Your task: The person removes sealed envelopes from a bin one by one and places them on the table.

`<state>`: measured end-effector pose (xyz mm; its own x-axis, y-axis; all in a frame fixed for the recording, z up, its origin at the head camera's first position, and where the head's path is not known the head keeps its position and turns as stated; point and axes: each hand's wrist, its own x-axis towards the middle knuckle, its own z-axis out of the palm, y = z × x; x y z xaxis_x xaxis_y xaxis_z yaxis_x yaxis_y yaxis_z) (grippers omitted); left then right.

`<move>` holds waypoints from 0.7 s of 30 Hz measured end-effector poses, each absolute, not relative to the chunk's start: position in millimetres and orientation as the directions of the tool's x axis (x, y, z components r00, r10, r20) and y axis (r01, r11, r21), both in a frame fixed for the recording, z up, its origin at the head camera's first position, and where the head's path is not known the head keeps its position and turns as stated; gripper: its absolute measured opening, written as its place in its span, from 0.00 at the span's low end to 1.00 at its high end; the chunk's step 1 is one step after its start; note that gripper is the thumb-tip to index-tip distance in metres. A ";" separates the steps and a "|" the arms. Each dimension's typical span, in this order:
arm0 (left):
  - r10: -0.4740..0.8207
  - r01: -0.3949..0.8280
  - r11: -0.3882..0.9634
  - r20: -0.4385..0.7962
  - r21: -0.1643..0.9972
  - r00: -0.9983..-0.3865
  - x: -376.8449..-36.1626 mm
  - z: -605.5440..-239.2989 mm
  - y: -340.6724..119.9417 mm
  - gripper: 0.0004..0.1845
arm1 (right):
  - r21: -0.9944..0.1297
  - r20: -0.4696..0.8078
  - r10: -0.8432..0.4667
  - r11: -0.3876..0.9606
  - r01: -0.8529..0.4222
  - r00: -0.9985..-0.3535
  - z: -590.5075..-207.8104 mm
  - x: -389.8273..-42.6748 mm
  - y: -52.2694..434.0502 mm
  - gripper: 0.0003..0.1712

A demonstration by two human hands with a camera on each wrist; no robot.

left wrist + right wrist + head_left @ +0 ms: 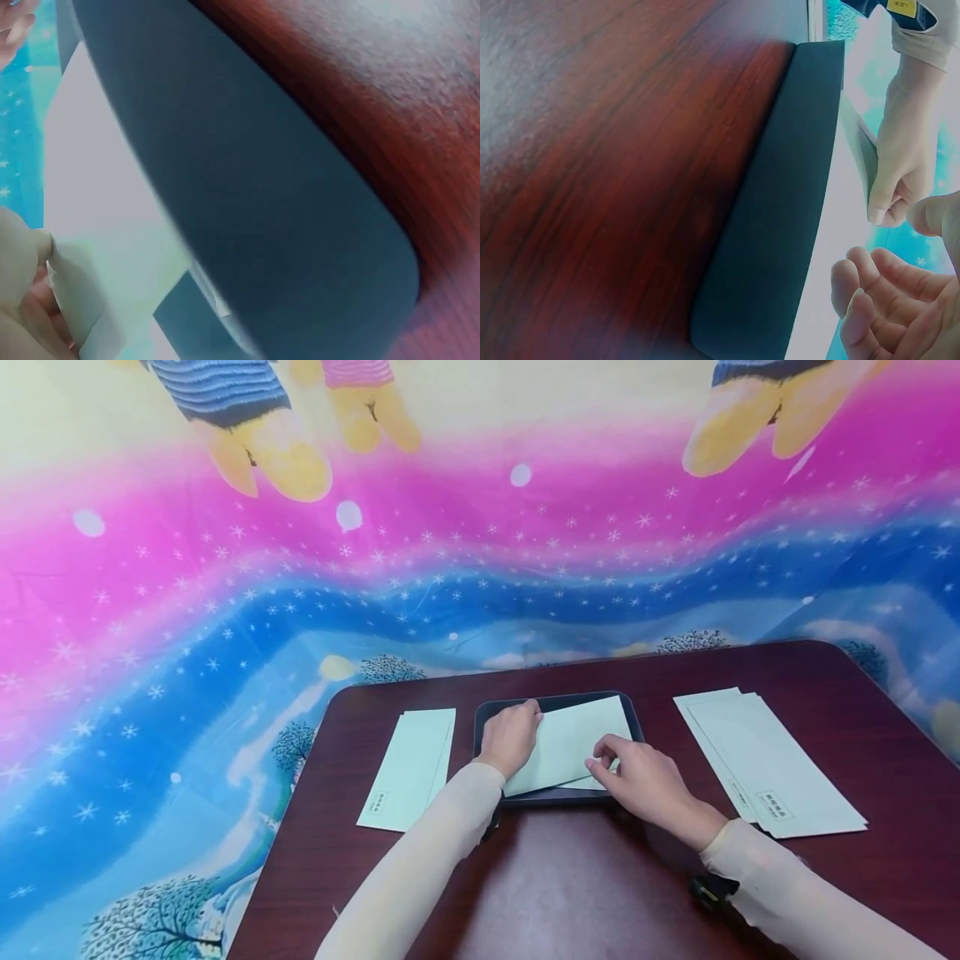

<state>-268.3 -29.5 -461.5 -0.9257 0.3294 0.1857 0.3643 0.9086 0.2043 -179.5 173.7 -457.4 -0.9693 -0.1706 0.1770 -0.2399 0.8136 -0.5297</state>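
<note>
In the head view, a pale envelope (570,735) lies tilted in a dark shallow tray (551,797). My left hand (512,739) pinches its left end between thumb and fingers; the left wrist view shows this grip on the envelope (97,187) beside the tray wall (240,180). Another envelope (587,783) shows partly under its lower right edge. My right hand (648,781) hovers at the tray's right front corner. In the right wrist view, the right hand's fingers (889,289) are loosely curled, with nothing between them and the thumb.
Left of the tray lies a small stack of envelopes (411,768) with a printed box. To the right is another overlapping stack of envelopes (780,760). The dark red wooden table (570,877) backs onto a colourful printed cloth (480,543).
</note>
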 end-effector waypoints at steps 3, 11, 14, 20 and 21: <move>0.329 0.368 0.906 0.197 0.211 -0.923 -265.6 -455.7 -29.1 0.12 | -0.533 0.182 -0.175 0.810 -0.247 -0.968 -455.1 -178.2 172.5 0.08; 0.326 0.377 0.893 0.224 0.246 -0.919 -261.7 -446.5 -28.9 0.11 | -0.528 0.185 -0.182 0.810 -0.254 -0.966 -449.7 -176.5 170.6 0.08; 0.321 0.377 0.891 0.238 0.252 -0.917 -259.4 -444.4 -28.2 0.11 | -0.528 0.187 -0.187 0.809 -0.259 -0.964 -447.8 -176.8 170.9 0.08; 0.272 0.350 0.888 0.270 0.300 -0.923 -256.2 -436.8 -29.1 0.10 | -0.527 0.194 -0.190 0.807 -0.266 -0.962 -442.9 -176.0 170.8 0.08; 0.261 0.342 0.885 0.273 0.315 -0.926 -255.9 -435.6 -29.8 0.10 | -0.528 0.194 -0.190 0.807 -0.266 -0.962 -442.2 -175.8 170.7 0.08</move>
<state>-255.9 -29.8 -435.6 -0.9261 0.2608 0.2728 0.3420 0.8854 0.3147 -175.8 170.7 -442.2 -0.9624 -0.1897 0.1944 -0.2656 0.8069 -0.5275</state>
